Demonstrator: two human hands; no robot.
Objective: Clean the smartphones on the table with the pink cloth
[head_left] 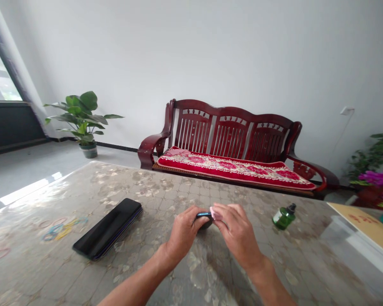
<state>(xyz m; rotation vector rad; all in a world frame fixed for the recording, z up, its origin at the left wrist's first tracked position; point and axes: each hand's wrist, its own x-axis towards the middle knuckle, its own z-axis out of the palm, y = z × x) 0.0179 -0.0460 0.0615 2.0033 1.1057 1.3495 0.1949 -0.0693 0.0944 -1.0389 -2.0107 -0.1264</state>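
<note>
Above the middle of the table, my left hand [185, 227] is closed on a dark smartphone [204, 214] seen nearly edge-on, with a bluish shine along its rim. My right hand [236, 229] pinches a small pale pink cloth [214, 213] against the phone's right end. Most of the phone is hidden behind my fingers. To the left lies a stack of black phones [108, 229], screen side up. A small green bottle [284, 216] with a black top stands to the right of my right hand.
Coloured rubber bands [59, 229] lie at the left of the table [153, 263], which has a patterned cover. A box [364, 227] sits at the right edge. Beyond are a red wooden bench [232, 131] and a potted plant [88, 151].
</note>
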